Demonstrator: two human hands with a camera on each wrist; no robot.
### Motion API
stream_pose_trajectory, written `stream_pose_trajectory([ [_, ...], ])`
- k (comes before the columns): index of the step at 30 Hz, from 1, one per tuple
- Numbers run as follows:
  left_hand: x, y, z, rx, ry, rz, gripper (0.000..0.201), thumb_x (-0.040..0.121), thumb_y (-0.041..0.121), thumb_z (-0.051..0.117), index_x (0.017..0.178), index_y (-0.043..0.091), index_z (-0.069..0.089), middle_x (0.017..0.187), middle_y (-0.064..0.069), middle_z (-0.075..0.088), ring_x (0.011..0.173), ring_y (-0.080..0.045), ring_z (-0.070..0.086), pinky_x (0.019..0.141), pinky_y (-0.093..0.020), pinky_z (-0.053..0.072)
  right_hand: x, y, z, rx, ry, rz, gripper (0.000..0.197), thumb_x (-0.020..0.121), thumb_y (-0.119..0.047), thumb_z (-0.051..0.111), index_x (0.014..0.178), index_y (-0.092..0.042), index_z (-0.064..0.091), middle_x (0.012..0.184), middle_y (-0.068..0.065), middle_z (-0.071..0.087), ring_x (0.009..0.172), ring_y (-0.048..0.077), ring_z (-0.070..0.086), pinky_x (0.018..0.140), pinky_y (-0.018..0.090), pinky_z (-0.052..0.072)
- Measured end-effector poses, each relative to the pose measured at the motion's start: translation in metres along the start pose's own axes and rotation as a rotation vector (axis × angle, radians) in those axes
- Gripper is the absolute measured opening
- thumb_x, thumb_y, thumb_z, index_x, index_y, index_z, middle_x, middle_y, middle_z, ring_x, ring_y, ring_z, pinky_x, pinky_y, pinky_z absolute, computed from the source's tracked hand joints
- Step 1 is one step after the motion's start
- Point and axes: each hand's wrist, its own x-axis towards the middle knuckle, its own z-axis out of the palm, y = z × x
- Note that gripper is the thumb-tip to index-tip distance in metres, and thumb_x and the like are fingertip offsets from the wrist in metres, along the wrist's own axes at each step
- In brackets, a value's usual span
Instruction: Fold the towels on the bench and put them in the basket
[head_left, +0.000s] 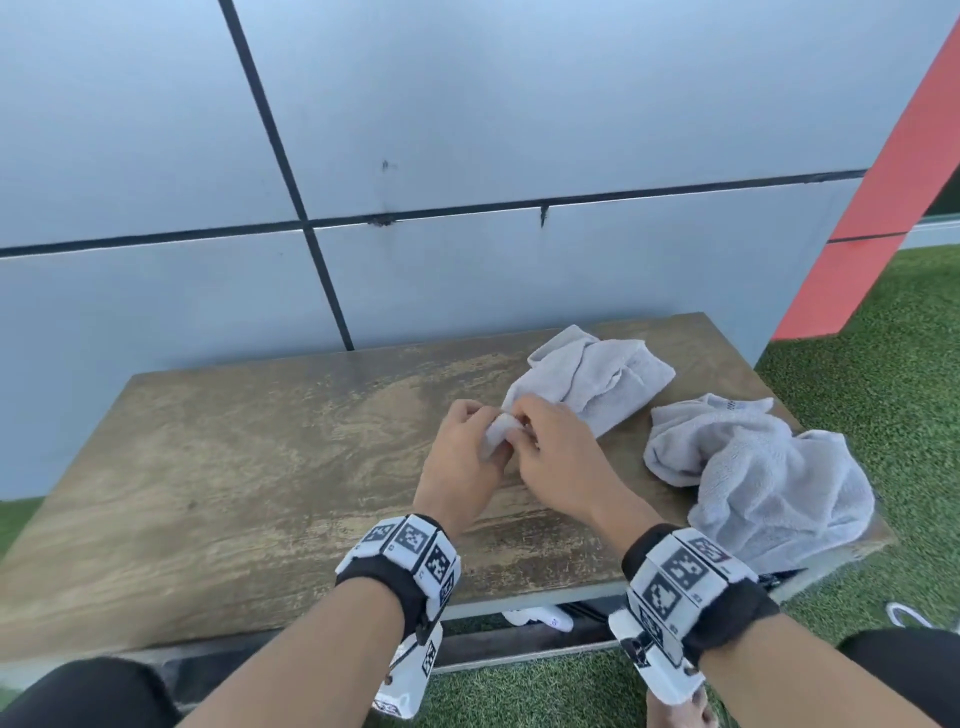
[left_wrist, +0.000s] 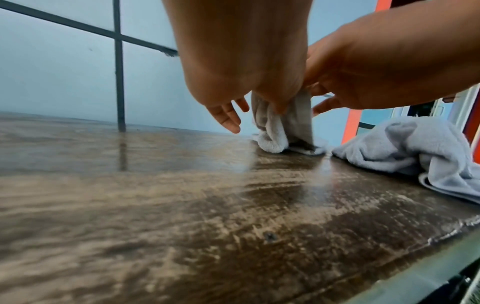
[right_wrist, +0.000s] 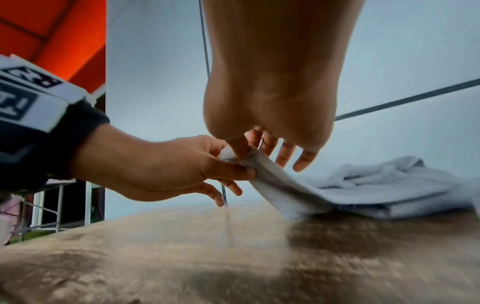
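Note:
Two light grey towels lie on the worn wooden bench (head_left: 260, 457). The far towel (head_left: 597, 379) sits crumpled at the back right, and one corner of it is lifted off the wood. My left hand (head_left: 467, 457) and right hand (head_left: 556, 457) meet at that corner, and both pinch it between thumb and fingers. In the left wrist view the pinched corner of the far towel (left_wrist: 275, 127) hangs down to the bench. In the right wrist view the far towel (right_wrist: 363, 185) trails off to the right. The second towel (head_left: 763, 467) lies bunched at the bench's right end. No basket is in view.
A grey panelled wall (head_left: 415, 156) stands right behind the bench. An orange-red post (head_left: 883, 218) leans at the right. Green artificial turf (head_left: 883, 374) surrounds the bench. White shoes (head_left: 540, 618) show under its front edge.

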Motion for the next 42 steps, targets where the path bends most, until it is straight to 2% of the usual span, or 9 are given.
stream_pose_trajectory([
  [7,-0.02,0.023,-0.054,-0.054,0.171,0.166,0.029,0.099,0.033,0.061,0.078,0.015,0.052,0.09,0.006,0.053,0.078,-0.007,0.05,0.067,-0.015,0.037,-0.001,-0.036,-0.029,0.221,0.092,0.002,0.008,0.102,-0.026,0.052,0.1,-0.019,0.055,0.078,-0.002,0.061,0.069,0.013,0.055,0.064,0.031,0.042],
  [12,-0.039,0.048,-0.081,-0.338,0.201,-0.021,0.033,0.098,0.035,0.061,0.073,0.016,0.05,0.059,0.014,0.044,0.054,-0.005,0.037,0.053,-0.021,0.032,-0.006,-0.065,-0.041,0.226,0.096,-0.05,0.021,0.104,-0.03,0.05,0.098,-0.013,0.061,0.079,-0.003,0.061,0.07,0.008,0.051,0.063,0.017,0.036],
  [19,-0.056,0.05,-0.113,-0.323,0.01,-0.125,0.033,0.091,0.038,0.069,0.095,0.007,0.057,0.085,-0.007,0.069,0.073,-0.025,0.067,0.064,-0.04,0.051,-0.004,-0.09,-0.081,0.304,0.258,-0.08,0.02,0.103,-0.023,0.052,0.089,-0.012,0.06,0.065,-0.003,0.051,0.056,0.002,0.045,0.056,0.014,0.036],
  [22,-0.066,0.037,-0.125,-0.171,-0.077,-0.131,0.023,0.099,0.027,0.059,0.092,0.005,0.061,0.083,-0.008,0.07,0.066,-0.012,0.068,0.057,-0.027,0.054,-0.001,-0.093,-0.098,0.328,0.329,-0.028,0.02,0.104,-0.024,0.051,0.092,-0.012,0.063,0.069,-0.003,0.053,0.056,0.001,0.044,0.054,0.012,0.036],
  [27,-0.073,0.017,-0.14,-0.069,0.139,-0.201,0.041,0.105,0.025,0.046,0.066,0.015,0.043,0.058,0.006,0.043,0.047,-0.005,0.034,0.05,-0.022,0.029,0.002,-0.081,-0.102,0.287,0.443,0.117,0.018,0.102,-0.018,0.05,0.116,-0.015,0.061,0.11,-0.004,0.064,0.105,0.019,0.059,0.093,0.029,0.048],
  [32,-0.062,0.049,-0.139,-0.188,0.111,-0.026,0.035,0.103,0.025,0.049,0.069,0.018,0.043,0.064,0.01,0.042,0.057,-0.004,0.038,0.053,-0.019,0.032,-0.01,-0.086,-0.066,0.036,0.155,-0.215,0.052,0.087,-0.025,0.068,0.137,-0.026,0.052,0.139,-0.006,0.054,0.135,0.019,0.036,0.116,0.038,0.027],
  [36,-0.052,0.071,-0.135,-0.13,0.04,0.142,0.033,0.102,0.018,0.053,0.072,0.032,0.055,0.067,0.018,0.057,0.065,0.001,0.05,0.066,-0.023,0.038,-0.004,-0.092,-0.035,-0.148,0.063,-0.337,0.012,0.09,-0.032,0.063,0.099,-0.027,0.06,0.103,-0.013,0.059,0.115,0.022,0.048,0.095,0.03,0.031],
  [39,-0.048,0.066,-0.141,-0.107,0.046,0.097,0.013,0.099,0.03,0.058,0.09,0.022,0.062,0.082,0.005,0.067,0.078,-0.015,0.061,0.072,-0.039,0.047,0.0,-0.089,-0.036,-0.23,0.125,-0.3,0.025,0.094,-0.036,0.057,0.077,-0.032,0.039,0.079,-0.013,0.039,0.092,0.024,0.044,0.078,0.035,0.031],
  [42,-0.05,0.051,-0.151,-0.07,0.011,-0.001,0.022,0.095,0.038,0.065,0.088,0.019,0.057,0.074,0.007,0.06,0.066,-0.012,0.055,0.061,-0.03,0.042,0.001,-0.091,-0.047,-0.253,0.199,-0.251,0.039,0.1,-0.042,0.048,0.068,-0.031,0.029,0.069,-0.011,0.037,0.081,0.029,0.048,0.07,0.038,0.033],
])
